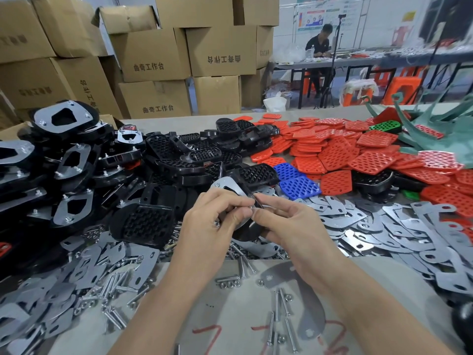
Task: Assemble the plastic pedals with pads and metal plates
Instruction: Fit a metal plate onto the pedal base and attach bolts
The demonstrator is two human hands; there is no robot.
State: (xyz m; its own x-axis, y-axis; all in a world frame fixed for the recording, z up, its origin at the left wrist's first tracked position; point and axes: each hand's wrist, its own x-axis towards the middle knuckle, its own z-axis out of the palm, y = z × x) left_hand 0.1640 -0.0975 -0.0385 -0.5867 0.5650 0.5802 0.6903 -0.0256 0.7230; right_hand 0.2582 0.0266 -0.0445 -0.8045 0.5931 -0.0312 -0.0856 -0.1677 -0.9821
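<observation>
Both my hands hold one black plastic pedal (247,228) with a metal plate (227,184) laid on it, tilted up above the table's middle. My left hand (215,216) grips the pedal's left side, fingers curled over the plate. My right hand (286,224) holds the right side and pinches something small at the plate's edge; what it is I cannot tell. Loose metal plates (384,226) spread to the right, and another plate (304,301) lies near me. Red pads (337,155) and blue pads (298,185) lie beyond. Bolts and nuts (115,285) lie scattered at the left front.
Black pedals (163,149) are heaped in the middle, with finished pedals bearing plates (69,119) stacked at the left. Cardboard boxes (153,57) rise behind the table. A person sits at a far table (320,44). Green plastic scrap (435,134) lies at the back right.
</observation>
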